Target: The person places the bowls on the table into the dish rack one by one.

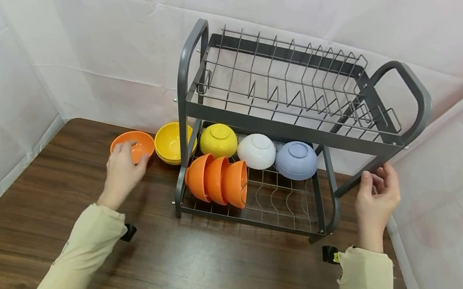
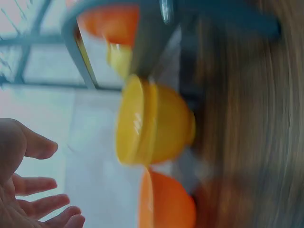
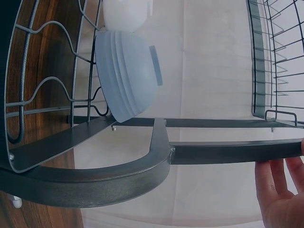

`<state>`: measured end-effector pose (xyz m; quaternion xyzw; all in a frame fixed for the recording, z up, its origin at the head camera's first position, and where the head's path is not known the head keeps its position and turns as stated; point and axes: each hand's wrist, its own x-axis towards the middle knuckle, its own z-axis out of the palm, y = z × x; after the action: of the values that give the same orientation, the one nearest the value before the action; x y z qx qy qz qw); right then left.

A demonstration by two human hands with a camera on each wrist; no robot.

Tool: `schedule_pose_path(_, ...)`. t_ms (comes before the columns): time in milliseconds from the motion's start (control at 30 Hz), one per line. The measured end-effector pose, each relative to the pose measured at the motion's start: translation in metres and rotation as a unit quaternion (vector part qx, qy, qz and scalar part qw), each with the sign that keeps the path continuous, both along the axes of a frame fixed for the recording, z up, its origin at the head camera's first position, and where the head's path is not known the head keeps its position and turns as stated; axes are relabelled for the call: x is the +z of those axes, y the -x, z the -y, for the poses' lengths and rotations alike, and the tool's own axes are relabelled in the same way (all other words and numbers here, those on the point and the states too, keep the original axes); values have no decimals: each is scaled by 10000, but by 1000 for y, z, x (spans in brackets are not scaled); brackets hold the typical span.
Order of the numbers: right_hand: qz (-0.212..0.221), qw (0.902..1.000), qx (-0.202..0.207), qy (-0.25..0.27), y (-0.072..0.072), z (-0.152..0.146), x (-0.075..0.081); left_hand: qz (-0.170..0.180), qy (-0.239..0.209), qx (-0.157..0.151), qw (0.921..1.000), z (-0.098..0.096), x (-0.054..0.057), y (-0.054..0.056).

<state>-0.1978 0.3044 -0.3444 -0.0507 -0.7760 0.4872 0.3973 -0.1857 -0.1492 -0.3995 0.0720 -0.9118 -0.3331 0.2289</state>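
My left hand (image 1: 122,171) is over the orange bowl (image 1: 138,144) at the left. In the left wrist view, its thumb and fingers (image 2: 45,204) are spread, apart from that orange bowl (image 2: 171,202) and the stacked yellow bowls (image 2: 159,121). With thumb and fingers, my right hand (image 1: 378,200) grips the right front post of the dark grey two-tier dish rack (image 1: 295,129); the right wrist view has fingers (image 3: 268,183) against the post, the thumb mostly cut off.
On the lower tier, several orange bowls (image 1: 215,180) stand on edge. Behind them sit upturned yellow (image 1: 219,140), white (image 1: 257,151) and blue (image 1: 296,161) bowls. The wooden table (image 1: 215,269) meets white cloth walls (image 1: 109,40).
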Motion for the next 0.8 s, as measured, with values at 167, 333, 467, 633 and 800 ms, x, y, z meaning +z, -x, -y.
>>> schedule_pose_path(167,-37,10000,48,14,1,-1,0,698,-340,419,9961,24,-7,18)
schedule_pose_path(333,-56,10000,48,50,2,-3,-1,1257,-652,660,9877,39,-17,29)
schedule_pose_path(467,-19,10000,26,44,2,-4,-3,1484,-810,843,9820,48,-29,34)
schedule_pose_path(633,-18,9999,62,84,2,-4,-4,1768,-1168,988,9723,51,-39,35)
schedule_pose_path(800,-79,9999,54,83,2,-5,-5,1846,-1429,1153,9655,51,-46,36)
